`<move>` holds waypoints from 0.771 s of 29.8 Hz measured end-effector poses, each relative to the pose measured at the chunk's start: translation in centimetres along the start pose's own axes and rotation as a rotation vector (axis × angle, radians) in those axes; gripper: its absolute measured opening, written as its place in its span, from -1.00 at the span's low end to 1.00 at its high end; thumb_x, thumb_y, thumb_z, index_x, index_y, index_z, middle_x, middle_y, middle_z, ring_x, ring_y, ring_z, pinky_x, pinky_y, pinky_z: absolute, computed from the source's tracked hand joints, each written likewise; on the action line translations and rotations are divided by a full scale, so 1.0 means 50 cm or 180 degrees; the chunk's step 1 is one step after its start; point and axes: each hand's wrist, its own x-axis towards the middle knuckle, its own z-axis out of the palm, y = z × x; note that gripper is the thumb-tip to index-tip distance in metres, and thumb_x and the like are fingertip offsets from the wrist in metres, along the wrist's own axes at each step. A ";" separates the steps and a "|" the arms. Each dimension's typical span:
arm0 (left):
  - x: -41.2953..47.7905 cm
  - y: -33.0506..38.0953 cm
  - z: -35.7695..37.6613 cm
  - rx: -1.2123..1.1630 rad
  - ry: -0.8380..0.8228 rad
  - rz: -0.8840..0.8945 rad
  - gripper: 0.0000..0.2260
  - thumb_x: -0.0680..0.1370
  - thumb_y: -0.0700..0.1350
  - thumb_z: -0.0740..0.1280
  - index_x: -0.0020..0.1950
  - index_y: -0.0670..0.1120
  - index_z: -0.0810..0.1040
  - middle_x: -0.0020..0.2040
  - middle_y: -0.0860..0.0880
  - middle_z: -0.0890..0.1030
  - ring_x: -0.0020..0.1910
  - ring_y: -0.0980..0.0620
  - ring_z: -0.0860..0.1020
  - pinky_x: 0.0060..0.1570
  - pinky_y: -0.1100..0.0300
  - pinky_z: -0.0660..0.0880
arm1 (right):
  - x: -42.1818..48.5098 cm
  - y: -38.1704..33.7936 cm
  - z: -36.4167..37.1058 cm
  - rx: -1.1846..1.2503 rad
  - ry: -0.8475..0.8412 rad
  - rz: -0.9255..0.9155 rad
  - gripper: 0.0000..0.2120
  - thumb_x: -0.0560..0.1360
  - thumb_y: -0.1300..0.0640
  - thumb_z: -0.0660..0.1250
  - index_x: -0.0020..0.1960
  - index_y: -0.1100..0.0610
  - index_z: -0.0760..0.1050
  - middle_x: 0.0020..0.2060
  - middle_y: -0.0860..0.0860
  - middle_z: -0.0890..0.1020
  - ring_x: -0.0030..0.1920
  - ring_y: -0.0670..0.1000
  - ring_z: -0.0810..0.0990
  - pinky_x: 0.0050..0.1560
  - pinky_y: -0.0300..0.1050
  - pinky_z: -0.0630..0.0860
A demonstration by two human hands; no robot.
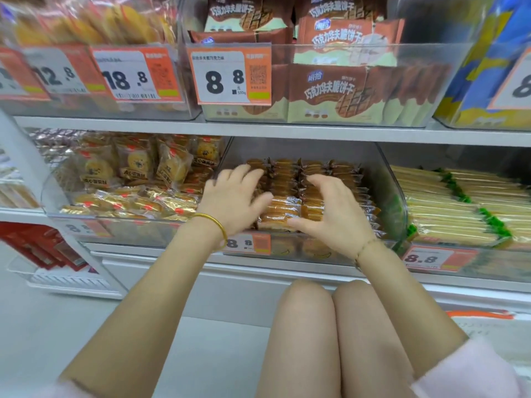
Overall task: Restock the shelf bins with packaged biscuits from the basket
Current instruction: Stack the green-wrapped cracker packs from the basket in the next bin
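Ideally, with the left hand [235, 193] and right hand [330, 209] both half spread, fingers arched and clasping nothing, flanking the clear-wrapped golden-brown biscuit packets [280, 211] at the front edge of the clear plastic shelf bin [399, 196], gentle inward pressure should square that row

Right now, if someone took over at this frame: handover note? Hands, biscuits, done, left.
Left hand: open, fingers spread on the biscuit packs in the middle bin of the lower shelf.
Right hand: arched over the same packs, thumb against the front pack; whether it grips is unclear.
Done: the middle bin holds rows of packs almost to its front.
Left: settle the front pack. The basket is out of view, so remaining stock is unknown.
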 end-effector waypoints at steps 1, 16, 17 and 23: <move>0.015 -0.012 -0.005 -0.0083 0.0093 -0.0059 -0.54 0.60 0.15 0.06 0.47 0.03 0.22 0.48 0.00 0.23 0.44 -0.06 0.18 0.34 -0.05 0.17 | 0.016 -0.013 0.003 0.0128 -0.0334 -0.0041 -0.10 0.25 -0.33 0.41 0.45 -0.02 0.16 0.39 -0.02 0.31 0.37 0.04 0.31 0.34 0.06 0.34; 0.108 -0.024 0.023 0.0219 -0.0757 -0.0134 -0.39 0.62 0.15 -0.23 0.20 -0.08 0.54 0.10 -0.13 0.61 0.06 -0.10 0.53 -0.03 0.08 0.37 | 0.078 -0.001 0.032 0.0944 -0.0870 -0.0191 -0.41 0.34 -0.05 0.50 0.32 -0.04 0.39 0.23 -0.17 0.47 0.21 -0.19 0.41 0.27 -0.23 0.36; 0.110 -0.025 0.024 0.0190 -0.0728 -0.0156 -0.38 0.62 0.16 -0.23 0.17 -0.09 0.56 0.06 -0.13 0.61 0.03 -0.11 0.54 -0.05 0.09 0.37 | 0.077 0.002 0.031 0.1043 -0.0841 -0.0138 -0.41 0.34 -0.04 0.50 0.31 -0.05 0.39 0.21 -0.20 0.46 0.19 -0.21 0.41 0.27 -0.23 0.36; 0.116 -0.018 0.024 0.0188 -0.0690 -0.0267 -0.35 0.62 0.15 -0.24 0.04 -0.12 0.59 -0.09 -0.12 0.60 -0.12 -0.08 0.52 -0.10 0.10 0.37 | 0.060 -0.011 0.047 0.1116 -0.1026 -0.0041 -0.27 0.33 -0.01 0.52 0.40 -0.03 0.25 0.30 -0.12 0.39 0.23 -0.15 0.39 0.22 -0.23 0.38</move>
